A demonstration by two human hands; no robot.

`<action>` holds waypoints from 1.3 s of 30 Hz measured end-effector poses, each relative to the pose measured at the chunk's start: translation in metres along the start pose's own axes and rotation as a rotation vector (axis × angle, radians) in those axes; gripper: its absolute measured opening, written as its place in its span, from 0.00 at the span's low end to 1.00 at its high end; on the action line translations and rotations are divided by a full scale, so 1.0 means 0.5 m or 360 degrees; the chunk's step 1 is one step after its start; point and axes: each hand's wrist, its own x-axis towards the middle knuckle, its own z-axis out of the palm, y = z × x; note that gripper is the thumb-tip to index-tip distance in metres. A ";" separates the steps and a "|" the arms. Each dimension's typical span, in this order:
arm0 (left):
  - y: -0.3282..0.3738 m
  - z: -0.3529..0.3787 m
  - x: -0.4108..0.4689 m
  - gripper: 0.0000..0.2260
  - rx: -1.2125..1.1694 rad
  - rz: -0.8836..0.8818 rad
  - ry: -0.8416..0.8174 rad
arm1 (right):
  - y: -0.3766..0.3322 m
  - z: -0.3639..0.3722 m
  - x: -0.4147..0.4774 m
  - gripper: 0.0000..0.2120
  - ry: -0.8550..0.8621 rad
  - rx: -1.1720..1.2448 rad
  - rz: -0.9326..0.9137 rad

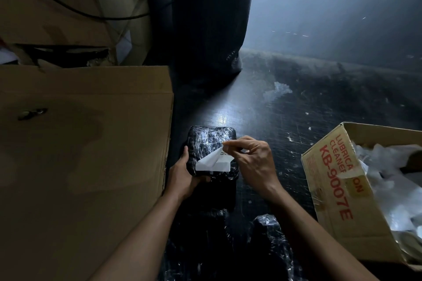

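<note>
Where the large cardboard box (86,143) ends at far left, the left hand (182,178) grips the near-left edge of a black wrapped parcel (210,141), which lies on the dark surface (296,109) just beside that box. White label (213,163): partly stuck to the parcel's top, upper corner lifted. Right hand (253,162): thumb and fingers pinching that raised corner. Far right: open carton (338,180), red print, holding clear plastic (392,189).

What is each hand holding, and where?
Left hand grips the black plastic-wrapped rectangular parcel at its near left corner; right hand pinches the white paper label by its lifted corner.
</note>
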 end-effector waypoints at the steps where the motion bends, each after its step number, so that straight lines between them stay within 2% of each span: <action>1: -0.001 0.000 0.000 0.57 -0.0007 0.0004 -0.0003 | 0.000 0.001 -0.001 0.05 0.0004 0.0001 0.0001; 25: 0.003 0.008 0.002 0.58 -0.0012 -0.0023 -0.0014 | -0.008 0.006 -0.026 0.05 0.0106 -0.0063 0.0011; 29: -0.005 0.012 0.002 0.55 0.0118 -0.0006 0.0032 | -0.090 -0.025 0.002 0.06 0.0239 -0.0002 -0.0167; 32: 0.003 0.011 -0.002 0.57 0.0130 -0.0006 0.0002 | -0.149 -0.045 0.051 0.07 0.0194 -0.0231 -0.0338; 39: 0.042 -0.029 -0.016 0.58 0.0308 0.0015 -0.0035 | -0.133 -0.056 0.048 0.08 0.0154 -0.0617 -0.0343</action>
